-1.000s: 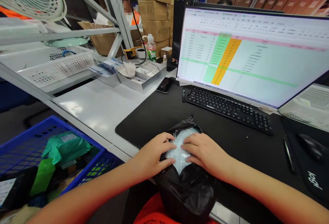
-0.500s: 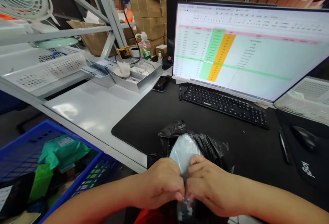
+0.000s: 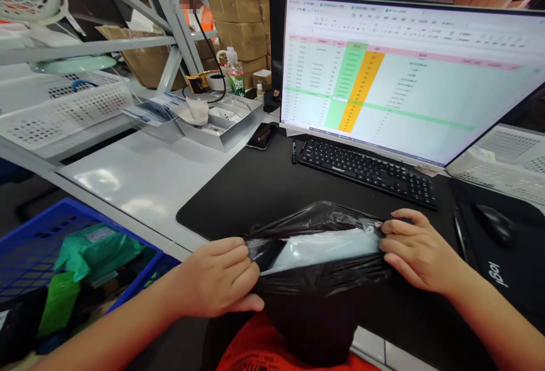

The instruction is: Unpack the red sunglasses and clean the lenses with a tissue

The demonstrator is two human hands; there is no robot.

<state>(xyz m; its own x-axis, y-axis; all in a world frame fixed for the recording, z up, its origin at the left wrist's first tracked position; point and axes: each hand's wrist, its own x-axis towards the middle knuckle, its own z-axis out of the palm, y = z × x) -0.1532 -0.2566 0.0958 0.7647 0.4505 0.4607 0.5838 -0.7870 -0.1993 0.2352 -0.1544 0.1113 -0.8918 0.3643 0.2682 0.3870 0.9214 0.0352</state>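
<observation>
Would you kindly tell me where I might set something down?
Bare: the white tabletop bordered by divided tray and black mat, and that mat between phone, keyboard and black bag. Crowded: the tray and the blue basket.

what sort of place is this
Probably a warehouse packing station: stacked cardboard boxes stand behind the desk, a monitor shows a spreadsheet, and a blue basket of wrapped parcels sits beside it.

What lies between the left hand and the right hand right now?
In the head view, a black plastic bag spans between the left hand and right hand, its mouth held wide, with a pale item showing inside.
</observation>
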